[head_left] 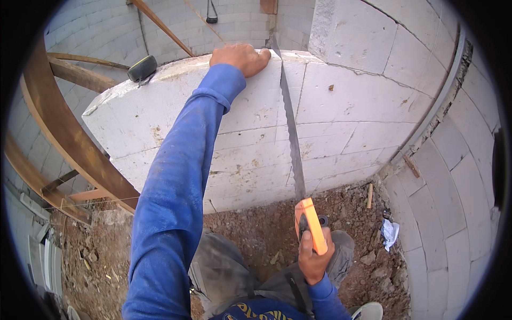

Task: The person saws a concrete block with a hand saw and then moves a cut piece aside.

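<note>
My right hand is closed round the orange handle of a hand saw. The long toothed blade runs up and away from me, its far part in a cut at the top of a white block wall. On the wall's top edge, just left of the blade, rests my left hand. Its fingers bend over the block's far side, thumb toward the saw; the fingertips are hidden. A dark tape measure with yellowish trim sits on the wall top, left of that hand.
Wooden beams stand at the left. A taller stack of white blocks rises at the right, beside a grey conduit. Rough soil lies underfoot, with crumpled white litter and a wood scrap.
</note>
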